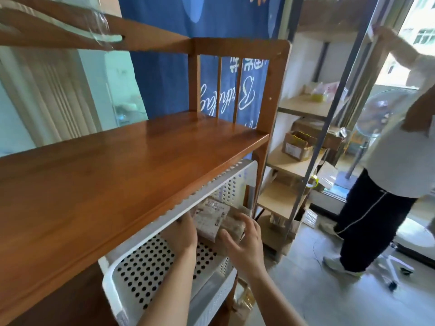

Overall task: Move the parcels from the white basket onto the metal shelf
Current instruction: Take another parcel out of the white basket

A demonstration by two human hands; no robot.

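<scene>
Presently, the parcels (213, 220) are lying inside the white basket (150, 262), low and centre in the frame, at the basket's far end. The nearest one is a tan packet bearing a white printed label; a second, brownish packet is sitting just to its right. The left hand (182, 234) is reaching into the basket and touching the labelled packet's left edge; its fingers are hidden under the basket rim, so its grip cannot be told. The right hand (242, 243) is spreading wide, fingers curling around the brownish packet's right side without fully enclosing it. The perforated basket is sitting under the brown wooden shelf board (106, 165) filling the left of the frame. At centre right, the metal shelf (303, 161) is carrying cardboard boxes (296, 147). At far right, another person (386, 180) is standing, one hand raised.
</scene>
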